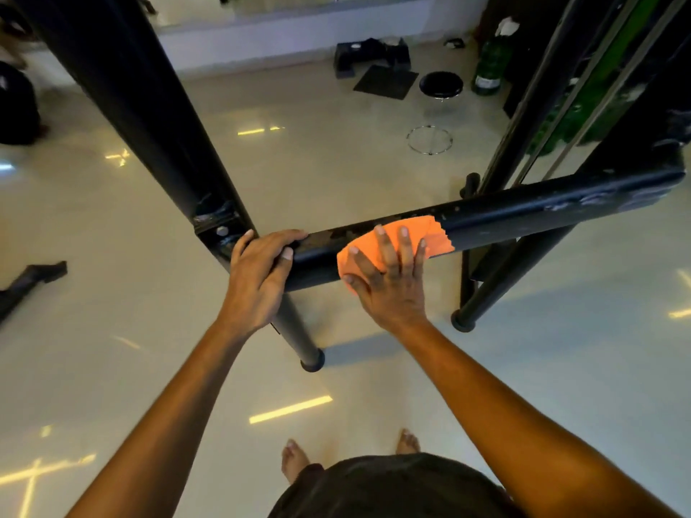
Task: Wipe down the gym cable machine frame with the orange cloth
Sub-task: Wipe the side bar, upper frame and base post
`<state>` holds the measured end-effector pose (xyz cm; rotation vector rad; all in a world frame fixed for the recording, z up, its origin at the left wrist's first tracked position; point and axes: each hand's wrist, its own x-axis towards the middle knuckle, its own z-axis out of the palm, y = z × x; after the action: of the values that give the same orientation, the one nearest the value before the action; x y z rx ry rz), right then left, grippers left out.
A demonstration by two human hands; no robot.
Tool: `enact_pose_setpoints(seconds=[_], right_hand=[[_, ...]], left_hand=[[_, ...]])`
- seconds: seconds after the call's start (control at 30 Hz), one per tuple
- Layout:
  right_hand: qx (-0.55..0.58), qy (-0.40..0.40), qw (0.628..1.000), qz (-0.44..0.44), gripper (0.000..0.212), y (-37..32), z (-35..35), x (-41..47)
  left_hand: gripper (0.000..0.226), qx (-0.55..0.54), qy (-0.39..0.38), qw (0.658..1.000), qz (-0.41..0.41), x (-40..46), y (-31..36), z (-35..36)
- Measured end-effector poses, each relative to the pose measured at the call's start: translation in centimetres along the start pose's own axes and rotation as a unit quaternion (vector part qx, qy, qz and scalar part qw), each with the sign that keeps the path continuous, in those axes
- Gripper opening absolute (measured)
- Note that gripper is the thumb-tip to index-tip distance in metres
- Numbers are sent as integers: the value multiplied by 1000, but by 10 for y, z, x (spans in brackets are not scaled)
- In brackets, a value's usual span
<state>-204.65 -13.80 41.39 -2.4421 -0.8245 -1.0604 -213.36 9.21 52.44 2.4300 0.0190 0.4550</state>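
Nothing readable here tbh. The green bottle [490, 65] at the back has a pale label on it, but it's way too small and blurry to make out.

Both forearms are bare from the elbow down; no sleeves, gloves, watches or bands are visible. The left hand [258, 278] and right hand [389, 278] carry no rings; fingernails are short and pale. Both feet [295, 461] are bare. A dark garment [389, 487], near black, covers the torso at the lower frame edge.
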Motion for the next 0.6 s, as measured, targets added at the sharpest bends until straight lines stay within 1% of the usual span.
enact_pose_setpoints(seconds=[0.03,0.1,0.13,0.2,0.27,0.3,0.37,0.43,0.47,0.53,0.6], right_hand=[[26,-4,999,42,61,-12,0,3],[79,-18,989,126,62,-57,2,11],[105,-24,984,143,63,-83,4,15],[126,-41,982,138,65,-118,11,18],[123,-53,983,129,65,-124,12,18],[118,-55,985,117,63,-118,10,17],[90,-61,993,50,60,-92,5,8],[48,-72,996,-31,61,-62,1,0],[37,-82,995,-42,62,-55,0,-2],[46,-87,995,9,64,-70,-1,-2],[68,-94,991,67,67,-109,1,1]], left_hand=[[36,-32,-1,999,-22,1,1,-1],[35,-82,-2,995,-55,1,2,-5],[35,-84,3,995,-54,-1,1,-8],[35,-46,7,998,-29,-7,-5,-12],[39,21,-1,1000,-8,-17,-15,-17],[42,54,-6,999,-1,-22,-19,-19],[46,94,-13,995,12,-32,-26,-23],[48,104,-17,994,24,-37,-31,-25],[48,104,-19,994,29,-37,-33,-26],[48,93,-19,995,36,-37,-35,-26],[48,79,-17,996,42,-36,-38,-27]])
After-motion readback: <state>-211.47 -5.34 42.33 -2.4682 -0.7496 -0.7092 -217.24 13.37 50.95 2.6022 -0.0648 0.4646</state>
